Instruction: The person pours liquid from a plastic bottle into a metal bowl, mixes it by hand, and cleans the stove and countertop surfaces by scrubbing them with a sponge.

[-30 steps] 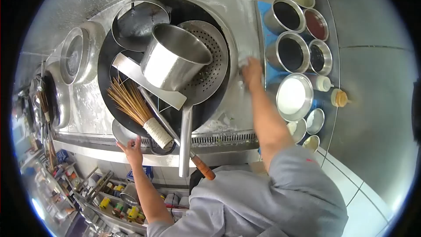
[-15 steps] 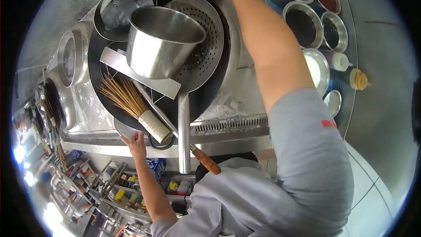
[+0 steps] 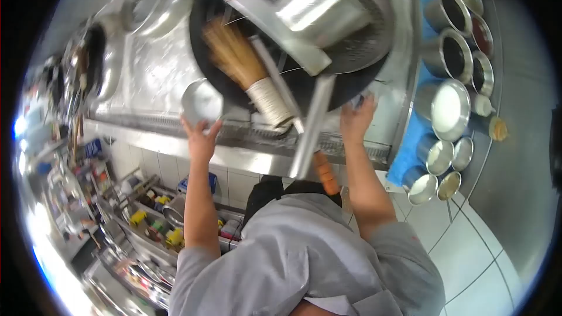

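My left hand (image 3: pixel 201 139) grips the near edge of a small pale bowl (image 3: pixel 202 103) with spread fingers. This bowl is at the lower left of a big black wok (image 3: pixel 357 90). My right hand (image 3: pixel 358 120) is by the wok's lower right rim, its fingers curled around something small that blur hides. Stacked in the wok are a perforated strainer (image 3: pixel 374 50) with a long metal handle, a steel pot (image 3: pixel 322 9), a bent metal strip (image 3: pixel 275 29) and a bamboo wok brush (image 3: pixel 246 70). A wooden-handled tool (image 3: pixel 325 172) sticks out toward me.
Several steel containers of sauces and powders, one holding white contents (image 3: pixel 449 110), line the right side on a blue cloth (image 3: pixel 404 152). A metal basin (image 3: pixel 146 3) sits at the upper left. Below the steel counter edge (image 3: pixel 175 147) are shelves of bottles (image 3: pixel 155 216).
My right hand has come from the wok's far side to its near right rim. The view has shifted, and the pale bowl by my left hand now shows more fully.
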{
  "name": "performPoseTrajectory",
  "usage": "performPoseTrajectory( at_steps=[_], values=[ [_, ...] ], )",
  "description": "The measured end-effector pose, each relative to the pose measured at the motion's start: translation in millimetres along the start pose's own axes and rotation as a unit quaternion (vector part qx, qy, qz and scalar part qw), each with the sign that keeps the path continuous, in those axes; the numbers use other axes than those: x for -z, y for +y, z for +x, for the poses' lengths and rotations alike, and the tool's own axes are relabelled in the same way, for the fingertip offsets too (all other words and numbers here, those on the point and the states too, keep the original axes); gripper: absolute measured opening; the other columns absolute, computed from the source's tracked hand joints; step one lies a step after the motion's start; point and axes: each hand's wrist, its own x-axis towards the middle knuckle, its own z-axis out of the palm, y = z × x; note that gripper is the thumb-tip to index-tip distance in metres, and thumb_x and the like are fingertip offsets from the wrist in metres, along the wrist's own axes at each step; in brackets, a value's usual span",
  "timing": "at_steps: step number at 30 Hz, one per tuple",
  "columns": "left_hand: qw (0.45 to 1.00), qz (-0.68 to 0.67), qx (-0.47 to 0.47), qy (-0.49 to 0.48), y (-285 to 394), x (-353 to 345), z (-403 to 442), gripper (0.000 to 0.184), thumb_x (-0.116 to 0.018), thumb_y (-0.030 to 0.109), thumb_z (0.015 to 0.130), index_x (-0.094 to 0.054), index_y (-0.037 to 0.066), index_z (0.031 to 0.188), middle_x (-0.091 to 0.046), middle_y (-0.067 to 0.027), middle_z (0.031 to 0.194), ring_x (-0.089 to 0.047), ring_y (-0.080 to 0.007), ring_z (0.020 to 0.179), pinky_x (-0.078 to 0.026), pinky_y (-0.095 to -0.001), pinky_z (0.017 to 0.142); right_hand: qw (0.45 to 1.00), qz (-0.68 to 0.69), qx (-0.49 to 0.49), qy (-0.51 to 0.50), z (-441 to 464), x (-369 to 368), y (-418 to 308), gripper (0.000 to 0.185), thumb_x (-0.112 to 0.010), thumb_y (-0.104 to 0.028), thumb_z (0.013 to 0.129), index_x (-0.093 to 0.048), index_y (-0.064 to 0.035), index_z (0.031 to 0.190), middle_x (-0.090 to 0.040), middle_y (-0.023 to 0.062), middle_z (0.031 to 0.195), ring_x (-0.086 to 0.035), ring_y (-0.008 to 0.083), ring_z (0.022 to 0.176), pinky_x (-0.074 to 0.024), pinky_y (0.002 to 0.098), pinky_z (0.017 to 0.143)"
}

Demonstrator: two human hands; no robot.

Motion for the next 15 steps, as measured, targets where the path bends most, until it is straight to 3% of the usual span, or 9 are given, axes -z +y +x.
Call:
performPoseTrajectory(
  at_steps=[2,4,6,7,9,10,13,15],
  values=[
    [0.999,-0.039,-0.01,-0.001,10,21,4,0.067,-0.079,0.057,0.085,-0.073,-0.003,0.116,-0.015,-0.0292,0.169,-0.056,-0.0439,0.133,-0.05,-0.0478,0.105,0.979,-0.141,0.149,-0.014,-47,-28,50,0.051,-0.069,-0.013,0.083,-0.058,-0.0022,0.133,-0.061,0.0248,0.127,-0.052,0.0444,0.127,-0.038,0.0538,0.113],
    [0.999,-0.051,-0.016,-0.012,8,41,9,0.071,-0.08,0.058,0.083,-0.073,-0.005,0.112,-0.015,-0.0269,0.17,-0.063,-0.0434,0.124,-0.052,-0.0483,0.102,0.931,-0.311,0.192,0.012,-98,-61,54,0.053,-0.068,-0.024,0.087,-0.058,-0.003,0.136,-0.06,0.026,0.131,-0.051,0.0453,0.13,-0.0354,0.0549,0.116],
    [0.996,-0.063,-0.065,-0.006,-20,46,21,0.072,-0.081,0.059,0.081,-0.074,-0.005,0.112,-0.014,-0.0256,0.17,-0.065,-0.0419,0.121,-0.053,-0.048,0.101,0.961,-0.257,0.024,-0.101,-126,-85,-4,0.054,-0.065,-0.029,0.093,-0.058,-0.0053,0.141,-0.058,0.0228,0.141,-0.045,0.045,0.139,-0.0309,0.054,0.12],
    [0.993,-0.068,-0.095,0.007,-38,44,30,0.073,-0.082,0.06,0.08,-0.074,-0.005,0.113,-0.014,-0.025,0.17,-0.066,-0.041,0.121,-0.054,-0.0476,0.101,0.951,-0.27,0.115,-0.093,-129,-99,-15,0.052,-0.065,-0.025,0.092,-0.059,-0.005,0.14,-0.059,0.0226,0.139,-0.046,0.0455,0.136,-0.0322,0.0548,0.118],
    [0.994,-0.069,-0.071,-0.043,-53,60,35,0.073,-0.083,0.06,0.078,-0.074,-0.004,0.113,-0.012,-0.0218,0.172,-0.068,-0.038,0.118,-0.054,-0.046,0.1,0.908,-0.299,0.282,-0.086,-149,-126,-35,0.049,-0.067,-0.017,0.09,-0.061,-0.0044,0.137,-0.061,0.0222,0.133,-0.047,0.0463,0.13,-0.0348,0.0565,0.115],
    [0.993,-0.077,-0.064,-0.062,-59,67,37,0.074,-0.084,0.059,0.077,-0.074,-0.004,0.113,-0.012,-0.02,0.173,-0.068,-0.0379,0.118,-0.054,-0.0463,0.1,0.897,-0.331,0.28,-0.085,-156,-137,-63,0.045,-0.066,-0.015,0.089,-0.065,-0.0086,0.134,-0.061,0.0163,0.135,-0.05,0.0398,0.129,-0.038,0.0548,0.112],
    [0.992,-0.068,-0.084,-0.069,-88,79,48,0.072,-0.083,0.059,0.078,-0.075,-0.002,0.114,-0.01,-0.0196,0.173,-0.071,-0.0354,0.113,-0.055,-0.045,0.097,0.808,-0.453,0.343,-0.157,-150,-179,-89,0.041,-0.065,-0.019,0.09,-0.069,-0.0124,0.13,-0.062,0.01,0.136,-0.053,0.0305,0.122,-0.0409,0.0484,0.11],
    [0.991,-0.06,-0.1,-0.072,-103,85,55,0.07,-0.081,0.061,0.08,-0.075,0.0,0.114,-0.009,-0.0211,0.172,-0.072,-0.0333,0.109,-0.057,-0.0427,0.095,0.757,-0.48,0.412,-0.166,-146,-203,-105,0.036,-0.061,-0.02,0.093,-0.072,-0.0138,0.126,-0.064,0.0066,0.135,-0.053,0.0273,0.127,-0.0399,0.0464,0.112]
  ],
)
